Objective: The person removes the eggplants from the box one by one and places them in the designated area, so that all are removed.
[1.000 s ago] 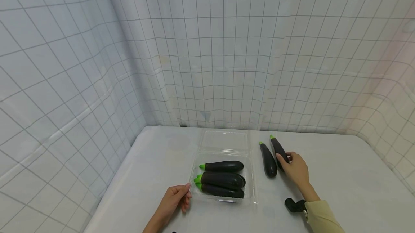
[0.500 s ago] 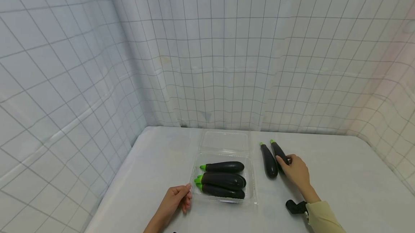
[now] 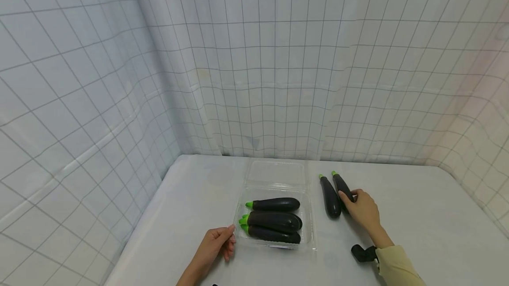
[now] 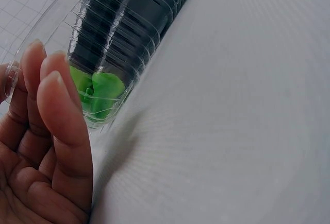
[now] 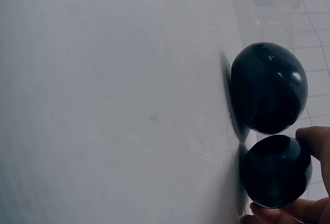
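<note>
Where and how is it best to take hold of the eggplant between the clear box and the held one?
Probably from above, across the slimmer half of that eggplant, near its green stem: it lies flat, narrows there, and the held eggplant is farther off than at the thick ends.

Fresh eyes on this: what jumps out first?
Probably the dark eggplants with bright green stems, lying in the open clear box mid-table. Next, two more lie side by side right of the box: the right hand grips the outer eggplant, beside the inner eggplant. The left hand pinches the box's left edge.
</note>
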`<state>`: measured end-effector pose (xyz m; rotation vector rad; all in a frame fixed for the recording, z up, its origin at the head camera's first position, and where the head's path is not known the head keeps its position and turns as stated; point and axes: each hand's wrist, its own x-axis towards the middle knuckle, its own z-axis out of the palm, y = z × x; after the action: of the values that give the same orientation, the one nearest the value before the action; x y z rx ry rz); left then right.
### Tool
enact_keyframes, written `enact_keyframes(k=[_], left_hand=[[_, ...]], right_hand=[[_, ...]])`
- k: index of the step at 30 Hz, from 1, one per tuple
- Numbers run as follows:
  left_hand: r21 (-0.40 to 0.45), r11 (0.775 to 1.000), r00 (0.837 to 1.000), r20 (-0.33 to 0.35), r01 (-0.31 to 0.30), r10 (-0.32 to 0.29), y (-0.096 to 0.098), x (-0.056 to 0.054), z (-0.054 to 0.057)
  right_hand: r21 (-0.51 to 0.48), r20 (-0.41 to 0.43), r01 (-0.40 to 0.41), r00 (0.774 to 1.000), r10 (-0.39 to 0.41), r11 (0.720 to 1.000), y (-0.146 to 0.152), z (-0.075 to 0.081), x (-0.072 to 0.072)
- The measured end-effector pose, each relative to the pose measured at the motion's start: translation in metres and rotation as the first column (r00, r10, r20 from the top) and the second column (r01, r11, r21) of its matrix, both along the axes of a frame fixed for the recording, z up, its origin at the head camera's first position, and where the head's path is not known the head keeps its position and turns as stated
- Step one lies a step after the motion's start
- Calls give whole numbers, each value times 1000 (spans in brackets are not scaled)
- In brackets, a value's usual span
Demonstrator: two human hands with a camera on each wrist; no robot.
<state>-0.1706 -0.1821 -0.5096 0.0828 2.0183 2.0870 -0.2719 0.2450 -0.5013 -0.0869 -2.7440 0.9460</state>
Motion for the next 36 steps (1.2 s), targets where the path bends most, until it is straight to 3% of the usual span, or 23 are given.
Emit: enact_keyframes(k=[13,36], left_hand=[[-13,1000,1000,14,-9,9,0,1,1],[1,1000,1000,10,2,-2,1,0,1]], right_hand=[[-20,32,-15,999,15,1000,0,2,1],[54,79,-59,995,55,997,2,4,4]])
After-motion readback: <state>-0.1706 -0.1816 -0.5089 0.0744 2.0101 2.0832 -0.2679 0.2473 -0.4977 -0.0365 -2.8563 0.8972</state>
